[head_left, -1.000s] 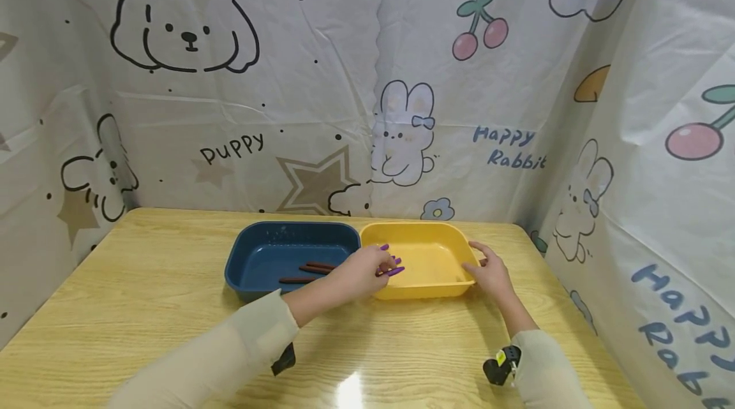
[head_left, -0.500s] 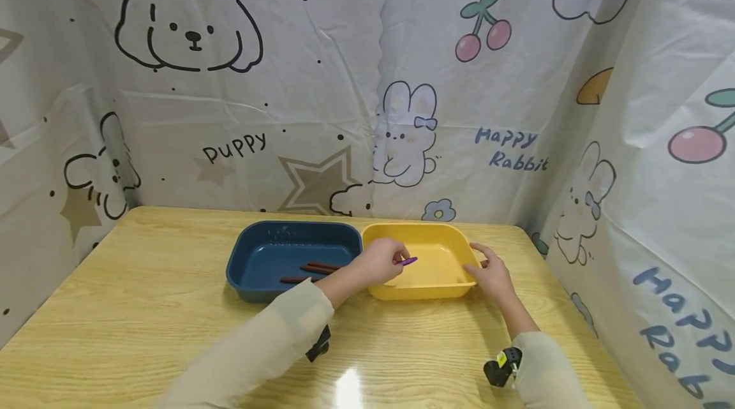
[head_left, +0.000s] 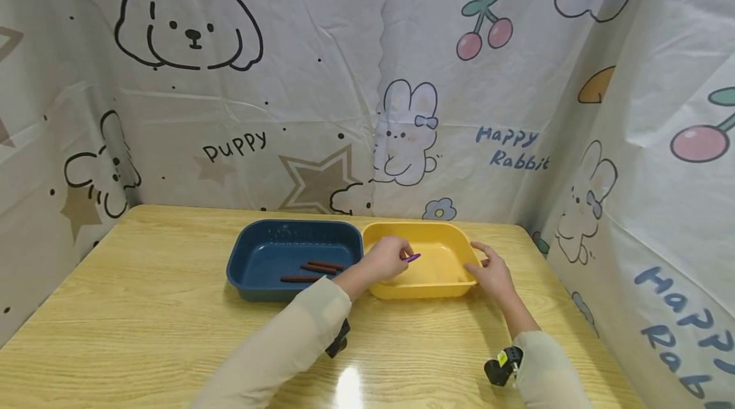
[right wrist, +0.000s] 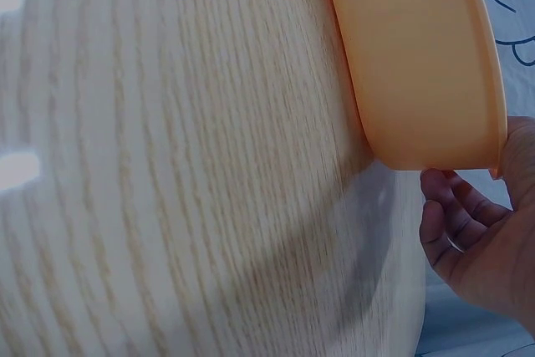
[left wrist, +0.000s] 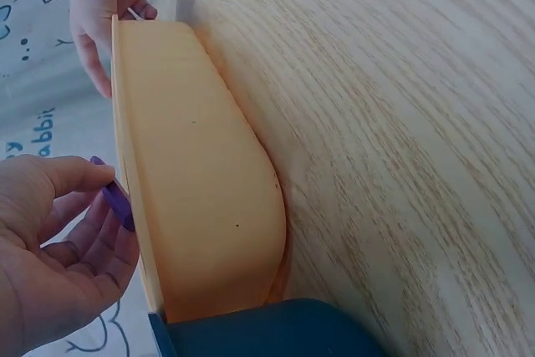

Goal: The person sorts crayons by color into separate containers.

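Observation:
My left hand is over the left part of a yellow plastic bin. Between its thumb and fingers it pinches a slim purple stick, which looks flat-sided in the left wrist view; its exact kind is unclear. My right hand grips the bin's right end, thumb over the rim and fingers outside against the wall, as the right wrist view also shows. A dark blue bin stands against the yellow one on the left. Brown sticks lie inside it. My left hand hides part of the yellow bin's floor.
Both bins stand on a light wood-grain table. A printed white cloth hangs behind the table and along its sides. Each wrist carries a small black camera, such as the right one.
My left hand has moved right, further over the yellow bin, with a purple stick. Several purple tips showed a second ago; one shows now. My right hand has stayed on the bin.

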The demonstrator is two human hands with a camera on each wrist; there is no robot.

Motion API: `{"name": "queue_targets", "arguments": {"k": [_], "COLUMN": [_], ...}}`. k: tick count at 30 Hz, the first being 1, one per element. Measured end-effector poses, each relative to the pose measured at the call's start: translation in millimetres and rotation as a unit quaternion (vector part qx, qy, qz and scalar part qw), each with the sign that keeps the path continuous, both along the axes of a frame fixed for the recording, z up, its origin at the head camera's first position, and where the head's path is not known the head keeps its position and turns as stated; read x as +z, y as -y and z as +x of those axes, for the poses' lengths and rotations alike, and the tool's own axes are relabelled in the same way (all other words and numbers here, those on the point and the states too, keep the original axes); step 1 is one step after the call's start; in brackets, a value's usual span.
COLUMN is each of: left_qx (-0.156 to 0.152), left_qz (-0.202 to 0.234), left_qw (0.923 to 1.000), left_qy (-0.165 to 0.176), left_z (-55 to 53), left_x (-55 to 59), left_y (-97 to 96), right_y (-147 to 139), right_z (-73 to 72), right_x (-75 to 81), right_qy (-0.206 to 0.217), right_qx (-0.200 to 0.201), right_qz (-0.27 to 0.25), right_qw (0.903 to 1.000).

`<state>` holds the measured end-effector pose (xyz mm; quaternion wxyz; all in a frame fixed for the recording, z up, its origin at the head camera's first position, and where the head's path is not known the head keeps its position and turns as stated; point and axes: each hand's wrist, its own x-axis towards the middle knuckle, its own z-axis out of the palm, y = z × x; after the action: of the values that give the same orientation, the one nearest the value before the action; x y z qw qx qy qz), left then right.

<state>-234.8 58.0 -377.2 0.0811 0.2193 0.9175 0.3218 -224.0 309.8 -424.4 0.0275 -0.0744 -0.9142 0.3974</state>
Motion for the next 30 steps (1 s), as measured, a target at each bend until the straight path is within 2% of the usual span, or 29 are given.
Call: {"name": "queue_targets", "arguments": {"k": [7,14,16,22,30], "left_qx": [0.016,0.008,0.006,0.001,0.015], "left_qz": [-0.009,-0.011,-0.01,-0.008,-0.001], "left_qw": [0.9998,0.9998,0.9999,1.0,0.9997], "left_qy": [0.004,-0.012,-0.008,-0.003,-0.02], "left_z": [-6.4,-11.7,-12.6,-14.0,-14.1], "left_x": [-4.8,-11.7,-11.3,-5.9,8.5], "left_y": [-2.6,-0.9,0.0,6.2,22.6], "right_y": [-0.7,-0.2,-1.0,-3.2,-1.7], "right_z": [-0.9,-1.1,-0.8,0.9,-2.1], "right_x": [0.1,-0.5,-0.5,0.4,-2.1], "right_qy": [-0.004,-0.001,-0.007,-0.029,-0.002], "right_qx": [-0.002,-0.003,0.0,0.015,0.002], "right_qz": [0.001,0.0,-0.004,-0.013,0.005], "right_qw": [1.0,1.0,1.0,0.9994,1.0]}}
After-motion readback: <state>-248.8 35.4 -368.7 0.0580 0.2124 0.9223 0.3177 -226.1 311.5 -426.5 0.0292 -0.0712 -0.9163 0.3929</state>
